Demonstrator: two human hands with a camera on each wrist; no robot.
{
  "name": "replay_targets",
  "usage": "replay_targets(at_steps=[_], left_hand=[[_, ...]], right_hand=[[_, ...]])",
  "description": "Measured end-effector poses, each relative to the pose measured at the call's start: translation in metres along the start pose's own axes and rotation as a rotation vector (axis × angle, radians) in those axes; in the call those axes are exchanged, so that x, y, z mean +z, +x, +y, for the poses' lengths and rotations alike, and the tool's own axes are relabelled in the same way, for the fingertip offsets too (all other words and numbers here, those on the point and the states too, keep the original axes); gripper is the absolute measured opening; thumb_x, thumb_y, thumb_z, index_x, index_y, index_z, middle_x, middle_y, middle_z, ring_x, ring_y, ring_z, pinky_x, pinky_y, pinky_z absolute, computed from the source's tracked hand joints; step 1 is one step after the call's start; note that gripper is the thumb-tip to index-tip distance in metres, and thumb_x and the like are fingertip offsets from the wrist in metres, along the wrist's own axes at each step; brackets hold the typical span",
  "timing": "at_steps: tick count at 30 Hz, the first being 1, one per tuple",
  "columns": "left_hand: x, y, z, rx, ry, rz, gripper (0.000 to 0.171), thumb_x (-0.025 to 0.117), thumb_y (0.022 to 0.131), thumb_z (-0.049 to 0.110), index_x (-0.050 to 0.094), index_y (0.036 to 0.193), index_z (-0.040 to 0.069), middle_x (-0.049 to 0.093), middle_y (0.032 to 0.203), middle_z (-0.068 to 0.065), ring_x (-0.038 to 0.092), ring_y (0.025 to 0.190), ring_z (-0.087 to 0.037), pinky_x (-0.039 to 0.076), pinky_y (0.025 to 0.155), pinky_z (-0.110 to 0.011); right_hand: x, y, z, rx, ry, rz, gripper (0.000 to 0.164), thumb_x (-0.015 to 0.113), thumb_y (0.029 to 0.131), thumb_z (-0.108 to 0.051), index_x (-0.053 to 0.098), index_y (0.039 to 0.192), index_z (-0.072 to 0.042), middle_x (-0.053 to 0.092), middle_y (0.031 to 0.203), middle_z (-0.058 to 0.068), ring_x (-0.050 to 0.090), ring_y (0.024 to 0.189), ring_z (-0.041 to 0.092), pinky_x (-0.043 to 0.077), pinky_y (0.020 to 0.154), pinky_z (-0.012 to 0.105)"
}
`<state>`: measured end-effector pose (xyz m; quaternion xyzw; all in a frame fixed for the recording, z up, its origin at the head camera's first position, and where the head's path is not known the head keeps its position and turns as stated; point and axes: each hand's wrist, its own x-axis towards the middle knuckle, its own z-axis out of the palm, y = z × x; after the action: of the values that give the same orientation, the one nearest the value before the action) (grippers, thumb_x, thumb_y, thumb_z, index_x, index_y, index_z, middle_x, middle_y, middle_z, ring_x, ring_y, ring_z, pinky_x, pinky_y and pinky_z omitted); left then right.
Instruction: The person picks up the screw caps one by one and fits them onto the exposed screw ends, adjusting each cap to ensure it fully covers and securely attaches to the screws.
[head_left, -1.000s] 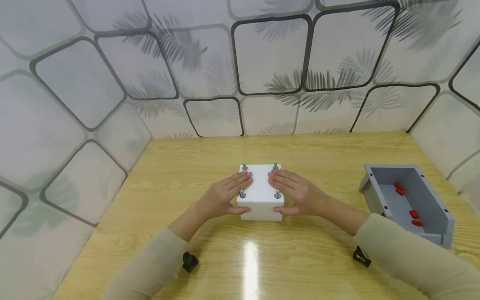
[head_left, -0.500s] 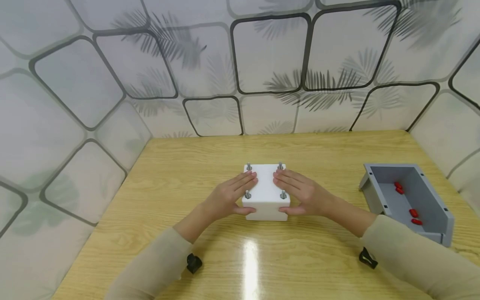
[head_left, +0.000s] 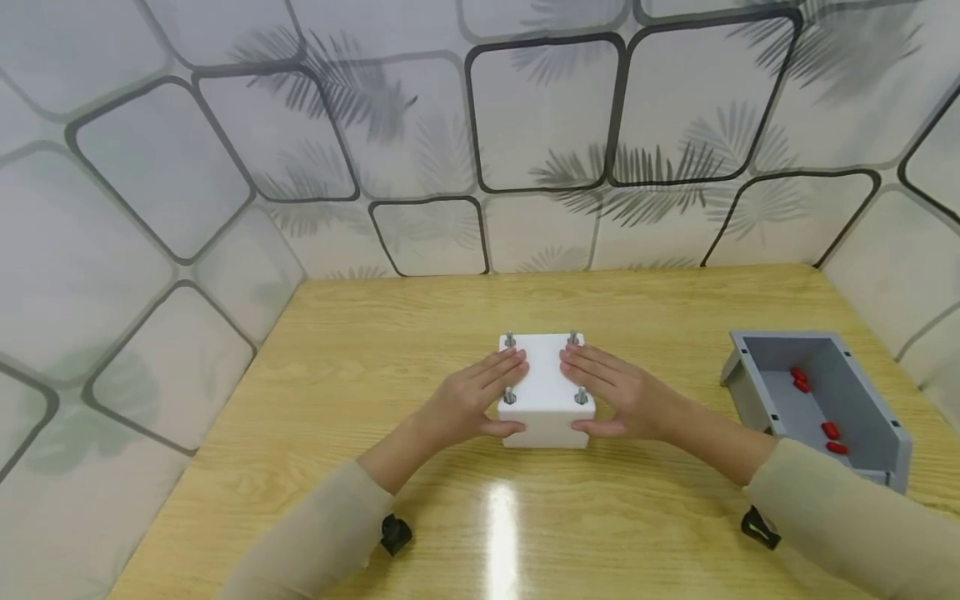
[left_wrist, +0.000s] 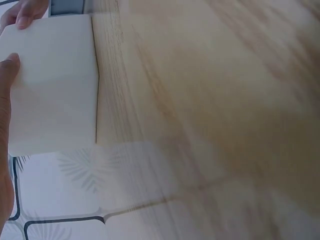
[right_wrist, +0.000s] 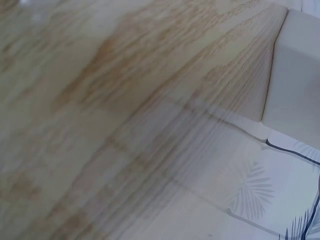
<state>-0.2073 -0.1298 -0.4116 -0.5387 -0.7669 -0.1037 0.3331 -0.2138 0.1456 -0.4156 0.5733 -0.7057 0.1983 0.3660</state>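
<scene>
Watch for skewing

On the table [head_left: 375,333]: white box [head_left: 545,379], left hand [head_left: 467,402] at its nine o'clock, right hand [head_left: 633,400] at three, fingers together on top, thumbs on the near face. Unequal pressure could twist it; upright bolts [head_left: 581,397] might snag fingers.

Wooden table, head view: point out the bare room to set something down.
Bare: left of the left hand, beyond the white box, and between the right hand and gray bin. Crowded: at the box, under both hands.
</scene>
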Motion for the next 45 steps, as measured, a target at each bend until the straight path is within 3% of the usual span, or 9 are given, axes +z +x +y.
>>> replay_targets(at_steps=[21, 45], left_hand=[[0.007, 0.014, 0.007, 0.034, 0.017, -0.014, 0.080, 0.077, 0.070, 0.051, 0.058, 0.124, -0.005, 0.058, 0.128, -0.020, 0.054, 0.122, -0.028, 0.040, 0.107, -0.031], [0.012, 0.021, 0.017, 0.029, 0.054, -0.017, 0.080, 0.076, 0.071, 0.053, 0.058, 0.124, -0.004, 0.058, 0.128, -0.018, 0.054, 0.122, -0.027, 0.040, 0.107, -0.030]], right_hand=[[-0.016, -0.012, -0.002, 0.004, -0.007, -0.009, 0.064, 0.058, 0.089, -0.046, 0.061, 0.116, 0.012, 0.059, 0.121, 0.027, 0.057, 0.115, 0.036, 0.037, 0.109, 0.034], [-0.023, -0.024, -0.001, -0.004, -0.002, -0.017, 0.065, 0.060, 0.089, -0.046, 0.059, 0.118, 0.012, 0.058, 0.123, 0.028, 0.052, 0.123, 0.033, 0.035, 0.111, 0.034]])
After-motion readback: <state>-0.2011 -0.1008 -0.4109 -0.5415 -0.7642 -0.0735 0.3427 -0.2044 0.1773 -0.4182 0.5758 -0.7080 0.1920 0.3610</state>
